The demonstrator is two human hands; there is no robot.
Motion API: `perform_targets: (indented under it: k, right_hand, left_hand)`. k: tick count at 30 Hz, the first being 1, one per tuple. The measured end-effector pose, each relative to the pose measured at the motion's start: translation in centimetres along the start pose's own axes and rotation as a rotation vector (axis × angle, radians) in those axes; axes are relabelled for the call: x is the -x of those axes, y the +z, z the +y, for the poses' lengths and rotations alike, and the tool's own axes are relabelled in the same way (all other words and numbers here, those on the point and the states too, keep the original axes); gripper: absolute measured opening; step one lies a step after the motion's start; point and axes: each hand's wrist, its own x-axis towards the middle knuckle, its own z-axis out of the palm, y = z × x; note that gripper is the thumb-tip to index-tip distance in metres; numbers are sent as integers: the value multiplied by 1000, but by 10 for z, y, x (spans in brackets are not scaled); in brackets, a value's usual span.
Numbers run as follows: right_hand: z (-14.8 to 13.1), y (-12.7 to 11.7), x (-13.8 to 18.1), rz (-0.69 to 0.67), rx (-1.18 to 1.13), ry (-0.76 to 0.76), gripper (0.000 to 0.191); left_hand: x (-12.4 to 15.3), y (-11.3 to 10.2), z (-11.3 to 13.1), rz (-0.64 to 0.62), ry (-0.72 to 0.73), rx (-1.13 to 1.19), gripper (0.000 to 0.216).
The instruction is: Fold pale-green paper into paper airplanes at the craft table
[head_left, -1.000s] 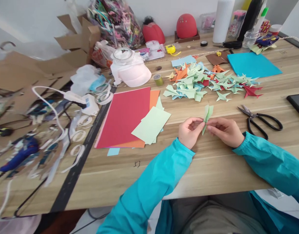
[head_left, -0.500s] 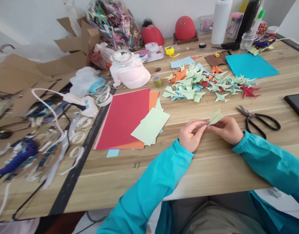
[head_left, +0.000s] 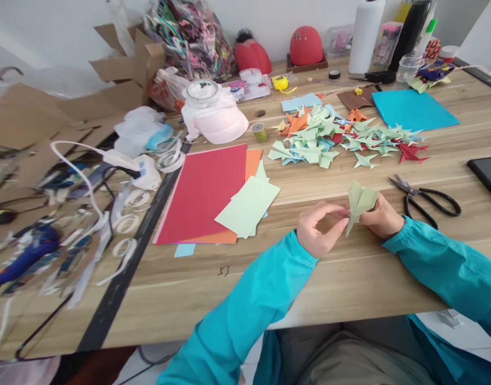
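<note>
A pale green folded paper plane (head_left: 361,200) is held up over the table, its wings spread and its pointed end downward. My right hand (head_left: 383,218) grips it from the right, with part of the fingers hidden behind the paper. My left hand (head_left: 319,230) is closed in a pinch at its left edge, thumb and forefinger together against the paper. Beyond both hands lies a heap of folded paper pieces (head_left: 315,136), mostly green, with some orange, blue and red. Black-handled scissors (head_left: 425,198) rest right of my right hand. Pale green paper cards (head_left: 248,206) lie left of my left hand.
Red sheets (head_left: 209,192) lie under the cards. A turquoise stack (head_left: 415,109) sits at the back right, a phone (head_left: 488,174) at the right edge. A white bottle (head_left: 365,37) stands behind. Cables, tape rolls and a blue glue gun (head_left: 26,254) crowd the left.
The paper plane has turned in my hands: its spread wings now face me and its point hangs down. Both hands have shifted slightly to the right.
</note>
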Motion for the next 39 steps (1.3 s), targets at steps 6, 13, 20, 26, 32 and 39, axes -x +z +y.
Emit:
perform_targets:
  k: [6, 13, 20, 26, 32, 39]
  right_hand:
    - [-3, -1, 0, -344, -422, 167, 17]
    - [-6, 1, 6, -329, -192, 409, 20]
    - [-9, 5, 6, -325, -121, 439, 17]
    - [-9, 4, 6, -311, -142, 465, 20]
    - [-8, 4, 7, -294, -168, 461, 21]
    - [-9, 2, 7, -331, -244, 487, 20]
  left_hand:
    - [0, 3, -5, 99, -95, -21, 10]
    - [0, 4, -10, 24, -249, 109, 17]
    - [3, 2, -12, 17, -221, 44, 12]
    - [2, 2, -13, 30, -222, 69, 8]
    - [1, -1, -10, 16, -248, 151, 8]
    - [-1, -3, -7, 52, -276, 228, 17]
